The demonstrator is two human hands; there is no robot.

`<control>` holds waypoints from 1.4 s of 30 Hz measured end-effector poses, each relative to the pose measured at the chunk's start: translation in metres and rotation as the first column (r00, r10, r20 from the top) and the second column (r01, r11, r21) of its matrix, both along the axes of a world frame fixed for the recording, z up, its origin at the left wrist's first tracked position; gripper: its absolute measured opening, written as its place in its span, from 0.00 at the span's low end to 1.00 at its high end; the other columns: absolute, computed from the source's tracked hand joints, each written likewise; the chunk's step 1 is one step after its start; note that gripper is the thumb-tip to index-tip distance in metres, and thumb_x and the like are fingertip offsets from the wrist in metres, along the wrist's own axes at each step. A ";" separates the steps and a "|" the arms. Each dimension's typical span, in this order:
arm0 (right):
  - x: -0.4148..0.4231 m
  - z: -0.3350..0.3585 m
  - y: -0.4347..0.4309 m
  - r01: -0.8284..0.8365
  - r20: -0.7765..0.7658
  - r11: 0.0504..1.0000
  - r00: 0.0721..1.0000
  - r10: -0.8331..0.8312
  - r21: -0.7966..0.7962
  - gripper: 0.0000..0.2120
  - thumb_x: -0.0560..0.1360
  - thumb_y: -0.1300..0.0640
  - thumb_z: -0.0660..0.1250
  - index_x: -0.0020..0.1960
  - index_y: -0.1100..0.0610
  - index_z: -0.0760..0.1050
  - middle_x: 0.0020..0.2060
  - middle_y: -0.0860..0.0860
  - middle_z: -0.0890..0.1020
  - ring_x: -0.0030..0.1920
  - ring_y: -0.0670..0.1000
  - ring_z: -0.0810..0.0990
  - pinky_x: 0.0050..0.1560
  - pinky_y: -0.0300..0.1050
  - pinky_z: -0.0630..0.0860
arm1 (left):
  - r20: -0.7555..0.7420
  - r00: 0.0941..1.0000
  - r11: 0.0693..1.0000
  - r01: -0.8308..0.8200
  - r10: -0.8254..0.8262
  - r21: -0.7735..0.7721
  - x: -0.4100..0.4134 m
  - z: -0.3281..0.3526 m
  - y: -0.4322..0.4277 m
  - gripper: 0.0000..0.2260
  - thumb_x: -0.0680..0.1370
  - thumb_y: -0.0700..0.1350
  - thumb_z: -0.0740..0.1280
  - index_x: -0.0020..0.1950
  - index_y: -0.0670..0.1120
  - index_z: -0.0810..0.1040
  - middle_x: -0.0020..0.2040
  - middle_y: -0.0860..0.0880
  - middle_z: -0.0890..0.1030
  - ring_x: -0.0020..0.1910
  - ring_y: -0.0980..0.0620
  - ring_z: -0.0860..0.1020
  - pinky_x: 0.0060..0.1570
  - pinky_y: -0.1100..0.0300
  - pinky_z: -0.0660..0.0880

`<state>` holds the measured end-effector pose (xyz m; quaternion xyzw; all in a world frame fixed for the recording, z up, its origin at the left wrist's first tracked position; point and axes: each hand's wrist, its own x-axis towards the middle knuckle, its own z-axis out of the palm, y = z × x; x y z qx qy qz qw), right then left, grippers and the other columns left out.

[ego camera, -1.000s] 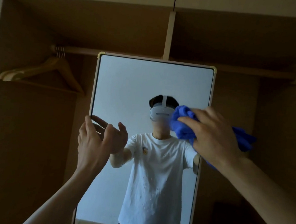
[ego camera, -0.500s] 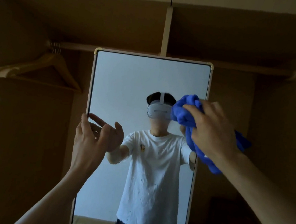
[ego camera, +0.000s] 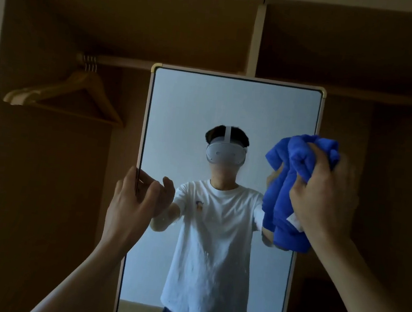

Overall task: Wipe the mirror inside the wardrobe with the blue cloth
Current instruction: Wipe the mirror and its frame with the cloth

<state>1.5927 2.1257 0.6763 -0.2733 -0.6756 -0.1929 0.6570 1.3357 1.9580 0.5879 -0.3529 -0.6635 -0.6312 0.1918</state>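
Before mirror [ego camera: 230,107], blue cloth [ego camera: 285,189] in grip of right hand [ego camera: 328,194]

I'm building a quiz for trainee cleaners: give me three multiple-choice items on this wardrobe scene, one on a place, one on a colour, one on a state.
1. Where do the wooden hangers hang?
A. On the rail, left of the mirror.
B. Right of the mirror.
C. On the mirror's top edge.

2. What colour is the cloth?
A. Red.
B. Blue.
C. White.

3. What is the right hand doing?
A. Hanging empty.
B. Touching the rail.
C. Gripping the bunched cloth.

Answers: A, the hangers hook on the rail at the left; B, the cloth is plainly blue; C, the fingers curl round it.
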 end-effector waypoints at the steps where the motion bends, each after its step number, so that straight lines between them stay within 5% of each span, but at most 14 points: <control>1: -0.005 -0.002 0.000 0.001 -0.005 1.000 1.000 -0.001 -0.026 0.22 0.72 0.63 0.71 0.65 0.61 0.74 0.49 0.63 0.76 0.46 0.61 0.77 0.44 0.55 0.78 | 0.000 1.000 1.000 0.008 -0.008 0.007 -0.001 0.000 -0.001 0.22 0.75 0.67 0.59 0.68 0.62 0.66 0.54 0.60 0.72 0.49 0.57 0.75 0.41 0.62 0.71; 6: -0.022 -0.004 -0.013 0.033 -0.028 0.991 0.999 -0.036 -0.127 0.18 0.77 0.57 0.63 0.65 0.60 0.73 0.51 0.61 0.76 0.50 0.60 0.75 0.53 0.56 0.75 | 0.011 1.000 1.000 0.010 -0.010 0.016 -0.006 -0.002 -0.004 0.27 0.74 0.69 0.56 0.69 0.60 0.69 0.53 0.60 0.74 0.46 0.60 0.75 0.38 0.65 0.70; 12: -0.055 -0.013 -0.038 -0.009 -0.088 0.993 0.996 -0.002 -0.117 0.18 0.76 0.61 0.67 0.64 0.62 0.75 0.52 0.64 0.78 0.51 0.62 0.77 0.49 0.39 0.63 | 0.104 0.992 0.998 0.069 -0.069 0.010 -0.006 0.005 -0.015 0.05 0.75 0.63 0.54 0.47 0.74 0.67 0.48 0.63 0.78 0.47 0.60 0.77 0.47 0.51 0.77; 15: -0.087 -0.016 -0.052 -0.091 -0.103 0.978 0.992 0.072 -0.186 0.22 0.74 0.61 0.68 0.68 0.58 0.74 0.58 0.62 0.76 0.57 0.62 0.75 0.47 0.50 0.73 | 0.136 0.984 0.993 0.116 -0.117 0.009 -0.003 0.008 -0.021 0.11 0.76 0.62 0.51 0.42 0.80 0.67 0.46 0.67 0.76 0.45 0.66 0.75 0.44 0.61 0.71; 19: -0.134 -0.020 -0.080 -0.183 -0.056 0.977 0.982 0.178 -0.112 0.25 0.69 0.62 0.68 0.67 0.57 0.75 0.58 0.62 0.76 0.57 0.63 0.75 0.39 0.54 0.77 | 0.181 0.964 0.980 0.191 -0.197 0.046 -0.007 0.010 -0.025 0.13 0.76 0.63 0.49 0.44 0.77 0.71 0.47 0.65 0.78 0.45 0.66 0.76 0.44 0.64 0.70; 23: -0.177 -0.021 -0.110 -0.172 0.062 0.982 0.982 0.177 -0.071 0.29 0.66 0.64 0.76 0.67 0.60 0.76 0.56 0.63 0.77 0.54 0.62 0.78 0.41 0.51 0.80 | 0.256 0.919 0.953 0.280 -0.301 0.116 -0.018 0.008 -0.027 0.27 0.76 0.68 0.48 0.64 0.61 0.79 0.60 0.53 0.83 0.58 0.52 0.80 0.62 0.47 0.76; 26: -0.205 -0.025 -0.134 -0.216 0.167 0.975 0.960 0.223 -0.062 0.27 0.70 0.60 0.73 0.68 0.61 0.74 0.57 0.63 0.77 0.55 0.63 0.77 0.47 0.57 0.81 | 0.309 0.872 0.924 0.342 -0.380 0.171 -0.024 0.009 -0.030 0.31 0.75 0.70 0.48 0.64 0.58 0.81 0.57 0.51 0.85 0.57 0.50 0.82 0.63 0.42 0.77; 29: -0.218 -0.030 -0.145 -0.296 0.299 0.949 0.901 0.314 -0.106 0.24 0.71 0.61 0.69 0.68 0.58 0.74 0.58 0.60 0.74 0.57 0.61 0.74 0.50 0.60 0.78 | 0.318 0.821 0.879 0.421 -0.474 0.223 -0.030 0.010 -0.032 0.31 0.80 0.70 0.47 0.57 0.54 0.83 0.51 0.48 0.86 0.54 0.48 0.84 0.57 0.46 0.80; 33: -0.189 -0.025 -0.133 -0.372 0.488 0.920 0.785 0.381 -0.120 0.25 0.70 0.64 0.68 0.66 0.50 0.76 0.52 0.53 0.78 0.53 0.56 0.76 0.49 0.52 0.77 | 0.285 0.765 0.816 0.543 -0.578 0.198 -0.041 0.012 -0.041 0.33 0.81 0.68 0.41 0.67 0.55 0.80 0.57 0.53 0.85 0.57 0.58 0.82 0.57 0.61 0.75; 38: -0.159 0.005 -0.123 -0.227 0.744 0.970 0.662 0.090 0.085 0.23 0.66 0.65 0.68 0.57 0.48 0.79 0.48 0.48 0.78 0.51 0.54 0.75 0.36 0.46 0.68 | 0.296 0.725 0.777 0.619 -0.622 0.116 -0.048 0.004 -0.049 0.33 0.80 0.70 0.39 0.70 0.61 0.75 0.63 0.58 0.82 0.62 0.59 0.80 0.57 0.57 0.76; 42: -0.163 -0.012 -0.123 -0.176 0.764 0.962 0.643 -0.046 0.207 0.22 0.64 0.66 0.70 0.57 0.53 0.82 0.52 0.52 0.80 0.52 0.57 0.76 0.42 0.51 0.72 | 0.321 0.717 0.776 0.623 -0.618 0.103 -0.048 -0.010 -0.052 0.28 0.80 0.70 0.39 0.67 0.68 0.73 0.63 0.60 0.82 0.60 0.61 0.80 0.54 0.61 0.75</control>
